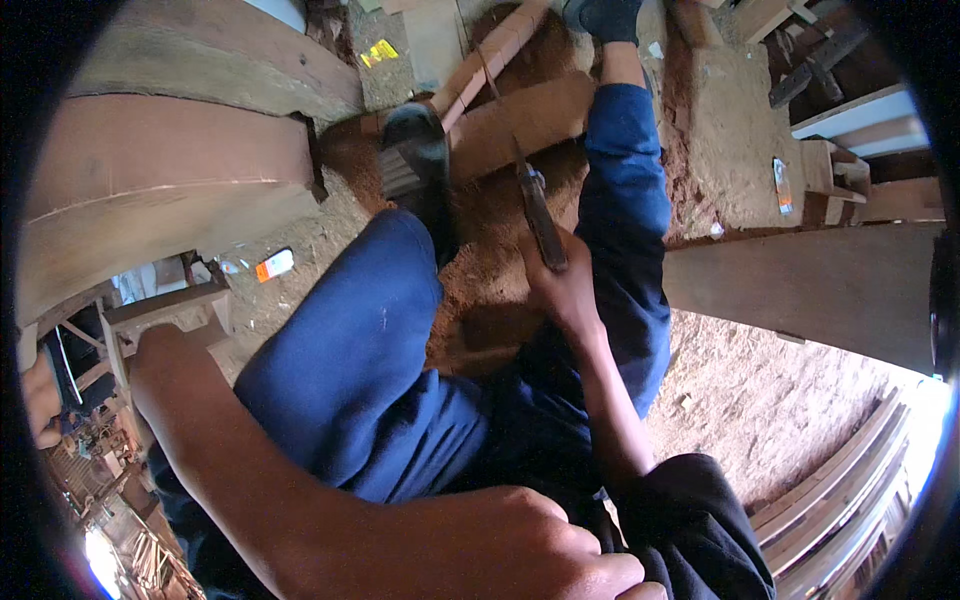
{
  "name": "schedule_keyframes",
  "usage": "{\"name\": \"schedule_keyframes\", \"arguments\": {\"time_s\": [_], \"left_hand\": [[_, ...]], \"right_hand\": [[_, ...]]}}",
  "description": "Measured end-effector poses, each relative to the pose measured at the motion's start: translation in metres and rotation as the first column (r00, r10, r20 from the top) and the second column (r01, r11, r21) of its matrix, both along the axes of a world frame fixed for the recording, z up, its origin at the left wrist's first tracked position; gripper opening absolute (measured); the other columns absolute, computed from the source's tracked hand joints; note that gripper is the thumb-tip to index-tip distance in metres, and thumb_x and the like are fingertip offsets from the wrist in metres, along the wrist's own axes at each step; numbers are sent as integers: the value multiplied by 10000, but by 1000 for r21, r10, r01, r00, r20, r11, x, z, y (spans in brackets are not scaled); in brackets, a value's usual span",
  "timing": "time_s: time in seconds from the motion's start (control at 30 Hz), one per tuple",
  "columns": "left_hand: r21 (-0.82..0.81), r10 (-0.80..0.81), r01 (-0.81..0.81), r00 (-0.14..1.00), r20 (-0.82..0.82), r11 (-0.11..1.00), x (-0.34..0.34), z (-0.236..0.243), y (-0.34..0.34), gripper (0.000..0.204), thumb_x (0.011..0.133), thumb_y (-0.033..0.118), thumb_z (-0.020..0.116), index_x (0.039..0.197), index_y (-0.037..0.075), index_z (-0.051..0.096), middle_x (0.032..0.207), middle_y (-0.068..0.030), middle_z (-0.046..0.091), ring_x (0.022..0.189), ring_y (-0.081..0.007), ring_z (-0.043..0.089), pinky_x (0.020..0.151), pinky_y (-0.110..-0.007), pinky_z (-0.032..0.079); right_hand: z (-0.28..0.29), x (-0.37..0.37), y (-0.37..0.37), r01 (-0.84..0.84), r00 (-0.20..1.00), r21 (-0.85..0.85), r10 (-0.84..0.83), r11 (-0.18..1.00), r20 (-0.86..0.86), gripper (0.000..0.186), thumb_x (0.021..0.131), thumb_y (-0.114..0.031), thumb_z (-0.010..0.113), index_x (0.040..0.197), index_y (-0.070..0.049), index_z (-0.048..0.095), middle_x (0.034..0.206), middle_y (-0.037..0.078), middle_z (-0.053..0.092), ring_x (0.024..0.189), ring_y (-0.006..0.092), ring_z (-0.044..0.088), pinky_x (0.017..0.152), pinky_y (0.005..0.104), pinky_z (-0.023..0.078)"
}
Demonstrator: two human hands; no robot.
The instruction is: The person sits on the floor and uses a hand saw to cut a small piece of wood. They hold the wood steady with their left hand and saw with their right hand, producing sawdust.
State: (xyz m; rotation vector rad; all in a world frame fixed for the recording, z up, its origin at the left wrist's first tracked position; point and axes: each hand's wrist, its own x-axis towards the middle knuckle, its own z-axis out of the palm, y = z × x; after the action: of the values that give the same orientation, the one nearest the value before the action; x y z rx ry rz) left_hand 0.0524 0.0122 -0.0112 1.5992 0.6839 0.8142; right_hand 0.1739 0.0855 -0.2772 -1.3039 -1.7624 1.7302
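My right hand (563,285) is closed around the dark handle of a handsaw (543,225). The saw's thin blade points up and away, across a reddish-brown wooden board (530,120) lying on the ground between my feet; whether the teeth sit in a cut, I cannot tell. My left forearm crosses low in front of me. At its end my left hand (570,560) is curled shut beside my dark right sleeve (700,520). The lower edge cuts off part of its fingers, and what they hold, if anything, is hidden.
My dark shoe (412,155) rests against the board's left end. Large wooden beams (180,150) stand at the left, a wide plank (810,285) at the right. Stacked slats (830,490) lie lower right. Sawdust (465,270) and small wrappers (275,264) litter the earth floor.
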Motion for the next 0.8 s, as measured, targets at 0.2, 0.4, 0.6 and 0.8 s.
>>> {"name": "schedule_keyframes", "arguments": {"time_s": [0.2, 0.4, 0.6, 0.8], "left_hand": [[-148, -51, 55, 998, 29, 988, -11, -8, 3, 160, 757, 91, 591, 897, 21, 558, 653, -52, 492, 572, -176, 580, 496, -312, 453], [-69, -43, 43, 999, -6, 997, -4, -2, 2, 166, 764, 101, 590, 908, 22, 565, 648, -50, 490, 568, -175, 579, 486, -317, 447], [-20, 20, -21, 999, -37, 1000, -15, -4, 5, 106, 774, 69, 596, 867, 38, 556, 626, -42, 472, 545, -160, 562, 461, -294, 443], [32, 9, -6, 996, -94, 999, -9, -2, 4, 105, 772, 39, 606, 869, 50, 567, 625, -33, 474, 538, -133, 552, 444, -269, 429]], "right_hand": [[34, 39, -35, 24, 999, -35, -24, 999, 23, 190, 966, -180, 613, 908, -3, 650, 709, -7, 586, 671, 51, 508, 599, 242, 429], [-6, -6, 11, -14, 1000, 32, 15, 999, -26, 186, 956, -171, 616, 844, -23, 605, 664, -16, 553, 606, 70, 514, 569, 251, 432], [21, 32, -29, 34, 999, 36, -33, 999, -25, 180, 955, -175, 621, 861, -21, 617, 658, -15, 539, 597, 63, 523, 553, 258, 433], [4, -1, -6, 49, 999, -60, -50, 997, -16, 193, 951, -189, 640, 853, -28, 603, 664, -20, 530, 623, 56, 504, 549, 256, 410]]}}
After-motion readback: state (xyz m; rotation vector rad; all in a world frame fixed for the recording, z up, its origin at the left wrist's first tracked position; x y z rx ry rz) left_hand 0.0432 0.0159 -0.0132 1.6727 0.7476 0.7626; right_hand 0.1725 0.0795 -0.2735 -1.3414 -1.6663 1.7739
